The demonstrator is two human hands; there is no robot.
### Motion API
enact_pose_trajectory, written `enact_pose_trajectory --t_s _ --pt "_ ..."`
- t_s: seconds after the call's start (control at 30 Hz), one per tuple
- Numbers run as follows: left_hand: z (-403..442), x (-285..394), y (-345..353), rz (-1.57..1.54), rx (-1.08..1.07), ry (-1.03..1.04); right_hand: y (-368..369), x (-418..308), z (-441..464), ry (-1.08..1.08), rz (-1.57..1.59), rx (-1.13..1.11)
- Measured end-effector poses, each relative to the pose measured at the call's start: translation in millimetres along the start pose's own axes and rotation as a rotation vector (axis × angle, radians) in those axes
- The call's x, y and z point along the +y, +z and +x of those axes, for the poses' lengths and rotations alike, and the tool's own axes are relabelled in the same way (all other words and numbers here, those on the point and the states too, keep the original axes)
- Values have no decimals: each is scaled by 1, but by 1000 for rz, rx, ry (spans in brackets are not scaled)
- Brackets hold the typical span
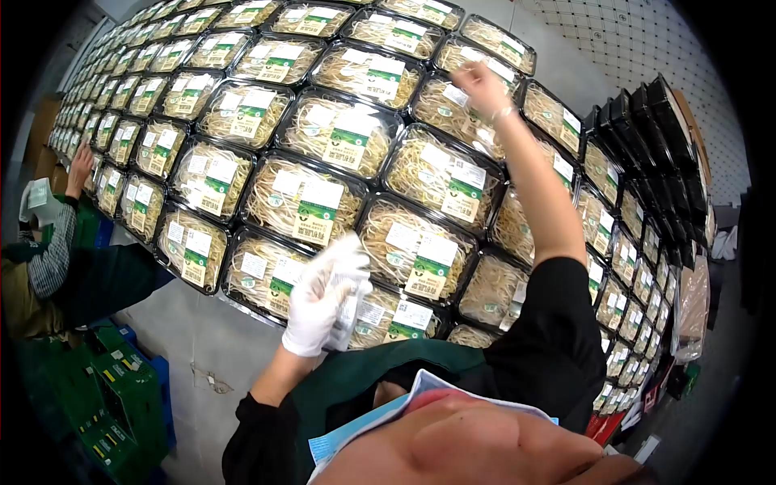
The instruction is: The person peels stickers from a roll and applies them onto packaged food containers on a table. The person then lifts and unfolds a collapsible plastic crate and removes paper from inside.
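Clear-lidded black trays of bean sprouts (279, 190) lie in close rows in front of me, bearing green and white labels, many with a smaller white sticker. My left hand (319, 303), in a white glove, is closed around a strip of printed labels (347, 317) above the nearest trays. Its print is too small to read. Farther off, my bare right hand (485, 89) is over a sprout tray (457, 109) towards the upper right. Its fingers are curled together and slightly blurred; whatever they pinch, if anything, is hidden.
Stacked black trays (647, 137) stand on the right, with more sprout packs below. At the left edge, a co-worker's hand (79, 168) reaches to the packs. Green crates (121, 388) sit on the floor at lower left. A patterned sheet (630, 40) spreads at upper right.
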State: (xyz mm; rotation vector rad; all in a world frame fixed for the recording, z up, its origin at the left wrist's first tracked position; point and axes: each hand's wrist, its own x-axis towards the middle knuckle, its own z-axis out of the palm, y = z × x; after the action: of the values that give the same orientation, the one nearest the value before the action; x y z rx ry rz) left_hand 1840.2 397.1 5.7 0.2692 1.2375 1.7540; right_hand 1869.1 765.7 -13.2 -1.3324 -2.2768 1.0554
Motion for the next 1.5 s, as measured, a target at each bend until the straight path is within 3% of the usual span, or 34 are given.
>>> enact_pose_trajectory --t_s 0.03,0.07,0.1,0.13,0.17,0.2,0.23,0.3,0.37,0.4,0.43,0.5,0.57,0.6,0.63,0.67,0.8,0.9,0.97,1.0,1.03,1.1,1.13,1.17,1.23,1.27,1.3,1.33,1.37,1.43,1.47,1.5 --pt "4 1 2 -41 27 13 8 -15 -43 -114 95 -280" --pt "9 -1 -2 45 42 78 26 -15 -83 -341 215 -409" --pt "14 -3 -5 134 50 142 28 -35 -121 -359 119 -658" --pt "14 9 6 123 197 6 31 -46 -152 -435 177 -810" --pt "16 7 2 129 177 7 40 -47 -174 -627 153 -731" --pt "20 0 -5 47 138 133 49 -49 -188 -652 272 -683" --pt "24 -5 -10 -42 105 258 52 -55 -199 -546 351 -631" --pt "34 -7 -14 -26 127 279 54 -60 -203 -464 457 -522" --pt "47 -3 -16 372 54 348 57 -57 -180 -602 419 -336" --pt "51 3 -16 345 -39 214 55 -53 -150 -696 298 -206" --pt "60 5 -19 405 -178 229 44 -50 -112 -559 198 -107" --pt "89 -6 -40 1217 -269 783 3 -47 -12 -403 -74 132" --pt "82 -14 -24 584 -133 365 -39 -17 80 -137 -256 355" --pt "86 -10 -26 859 -160 491 -53 25 137 -99 -421 479" --pt "89 -7 -27 1135 -189 614 -67 31 154 31 -413 433" --pt "92 -6 -27 1142 -193 592 -67 50 175 73 -463 524" --pt "99 -11 -32 1222 -203 626 -43 81 219 108 -458 545" --pt "101 -16 -35 1230 -200 607 -23 93 222 123 -745 485" --pt "101 -14 -31 1220 -177 600 -20 82 207 117 -869 644" --pt "101 -12 -28 1207 -155 612 -20 71 198 48 -935 589" --pt "101 -11 -27 1204 -149 631 -17 81 199 -196 -947 623" --pt "99 -9 -28 1233 -185 661 -26 81 193 -85 -845 214" --pt "98 -7 -26 1219 -166 691 -31 72 189 50 -981 126" --pt "95 -3 -24 1246 -176 652 -37 63 177 172 -977 109" --pt "93 -4 -25 1173 -176 689 -34 53 143 190 -908 279" --pt "91 -2 -25 1174 -177 701 -30 18 102 206 -660 152" --pt "90 -1 -25 1163 -152 768 -9 38 82 -33 -325 151" --pt "90 -4 -29 1127 -148 758 -4 -3 12 -42 -162 -88" --pt "88 -7 -33 1092 -157 745 7 -9 -42 -275 -127 -152" --pt "79 -5 -35 789 -148 454 14 -32 -149 -663 -44 -289" --pt "78 -11 -40 634 -175 455 13 -37 -189 -800 -117 -243" --pt "62 -6 -36 382 -257 297 10 -41 -223 -869 -122 -165"
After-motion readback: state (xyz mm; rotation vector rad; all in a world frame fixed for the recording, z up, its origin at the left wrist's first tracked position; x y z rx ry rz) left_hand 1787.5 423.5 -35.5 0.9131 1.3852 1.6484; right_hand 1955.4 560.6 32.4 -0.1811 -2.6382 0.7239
